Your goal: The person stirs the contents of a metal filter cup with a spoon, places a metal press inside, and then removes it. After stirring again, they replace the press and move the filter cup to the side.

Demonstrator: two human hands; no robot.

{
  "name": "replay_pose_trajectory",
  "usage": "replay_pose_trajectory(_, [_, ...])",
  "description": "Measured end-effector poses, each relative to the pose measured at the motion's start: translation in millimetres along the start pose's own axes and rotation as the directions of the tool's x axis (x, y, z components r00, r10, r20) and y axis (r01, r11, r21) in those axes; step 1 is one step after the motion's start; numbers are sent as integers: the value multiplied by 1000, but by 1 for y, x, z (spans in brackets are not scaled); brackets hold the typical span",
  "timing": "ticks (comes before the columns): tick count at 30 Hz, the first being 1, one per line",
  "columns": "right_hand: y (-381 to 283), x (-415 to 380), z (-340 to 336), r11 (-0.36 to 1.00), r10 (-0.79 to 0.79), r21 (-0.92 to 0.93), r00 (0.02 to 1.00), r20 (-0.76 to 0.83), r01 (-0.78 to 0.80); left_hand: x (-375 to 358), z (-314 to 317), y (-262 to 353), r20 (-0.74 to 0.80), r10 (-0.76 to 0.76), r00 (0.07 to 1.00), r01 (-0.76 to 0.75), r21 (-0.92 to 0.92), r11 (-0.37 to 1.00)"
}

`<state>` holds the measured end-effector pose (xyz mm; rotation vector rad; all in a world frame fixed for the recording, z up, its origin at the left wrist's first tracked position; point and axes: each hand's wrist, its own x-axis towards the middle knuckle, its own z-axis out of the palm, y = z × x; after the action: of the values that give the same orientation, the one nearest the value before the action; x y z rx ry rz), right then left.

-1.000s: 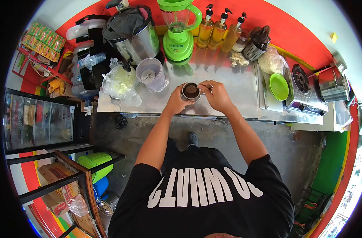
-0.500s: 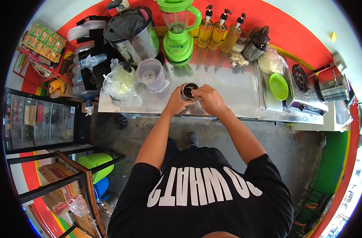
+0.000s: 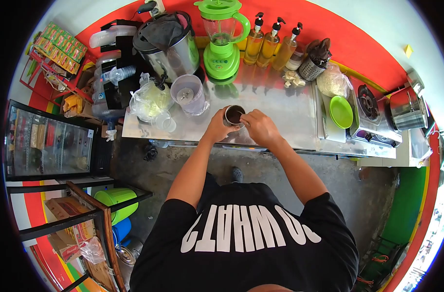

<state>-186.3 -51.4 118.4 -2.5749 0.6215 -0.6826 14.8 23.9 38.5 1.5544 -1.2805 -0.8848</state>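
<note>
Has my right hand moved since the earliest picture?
Yes, slightly: judged against the green blender, the right hand is farther away, nearer the front edge of the counter.

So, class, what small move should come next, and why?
Perhaps a gentle stir with the right hand, the left hand steadying the cup: the left grips its side, dark contents show inside, and the right's fingers are at its rim, though anything they hold is hidden.

left grip [image 3: 219, 127]: around metal cup [image 3: 234, 115] | right grip [image 3: 259, 127]: at cup's rim | green blender [image 3: 222, 62]: on steel counter [image 3: 286, 112]
</note>
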Motion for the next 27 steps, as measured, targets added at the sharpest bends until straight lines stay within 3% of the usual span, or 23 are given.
replay_pose_trajectory(4, [-9, -4, 2, 1000, 13, 0, 999, 35, -13, -1, 2, -1, -33, -26, 999, 26, 23, 999])
replay_pose_trajectory(6, [-7, -2, -2, 991, 37, 131, 994, -107, -23, 0, 1, -2, -25, 2, 1000, -1, 22, 1000])
replay_pose_trajectory(7, [-8, -1, -7, 991, 38, 133, 994, -105, -24, 1, 1, -3, -13, 30, 999, -30, 21, 999])
replay_pose_trajectory(9, [-11, 0, -19, 856, 380, 415, 920, -96, -310, 4, -2, -3, 2, 63, 998, -63, 70, 996])
replay_pose_trajectory(11, [-10, 0, -21, 790, 451, 493, 890, -66, -364, 2, -2, -4, 16, 97, 995, -98, 116, 988])
replay_pose_trajectory(13, [-15, 2, -24, 735, 499, 539, 866, -21, -410, 1, 0, -2, -97, 147, 984, -139, 78, 987])
replay_pose_trajectory(14, [-15, 3, -24, 736, 501, 540, 865, -26, -410, 2, 0, -1, -94, 150, 984, -143, 79, 987])
replay_pose_trajectory(16, [-16, 3, -19, 746, 493, 490, 868, 49, -451, 4, -3, 4, -5, 99, 995, -99, -112, 989])
replay_pose_trajectory(20, [-18, 6, -6, 741, 555, 418, 830, 59, -526, 7, -8, 7, 63, 101, 993, -96, -74, 993])
replay_pose_trajectory(26, [-31, 14, 20, 809, 540, 364, 828, -150, -462, 9, -9, 3, 41, 112, 993, -112, -12, 994])
replay_pose_trajectory(27, [-33, 19, 20, 876, 445, 297, 874, -193, -380, 10, -10, 3, 46, 134, 990, -135, 12, 991])
